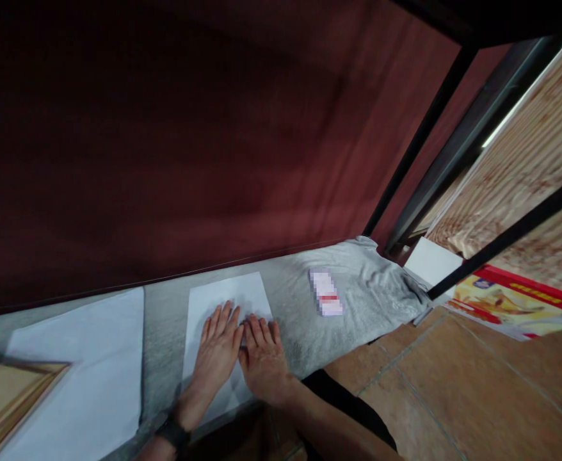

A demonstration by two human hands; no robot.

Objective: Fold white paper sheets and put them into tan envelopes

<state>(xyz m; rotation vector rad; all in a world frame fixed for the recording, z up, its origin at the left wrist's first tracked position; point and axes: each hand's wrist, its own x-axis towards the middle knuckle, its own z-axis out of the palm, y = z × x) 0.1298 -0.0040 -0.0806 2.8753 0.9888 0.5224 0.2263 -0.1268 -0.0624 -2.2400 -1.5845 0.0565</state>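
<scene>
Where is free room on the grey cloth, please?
Grey cloth lies bare between the large paper and smaller sheet, between that sheet and the phone, and, wrinkled, right of the phone. Crowded: the sheet, under left hand and right hand; far left, by the brown stack.

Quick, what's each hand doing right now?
Left hand: open, palm down on the white sheet, holding nothing visible.
Right hand: open, palm down on the same sheet, holding nothing visible.
</scene>
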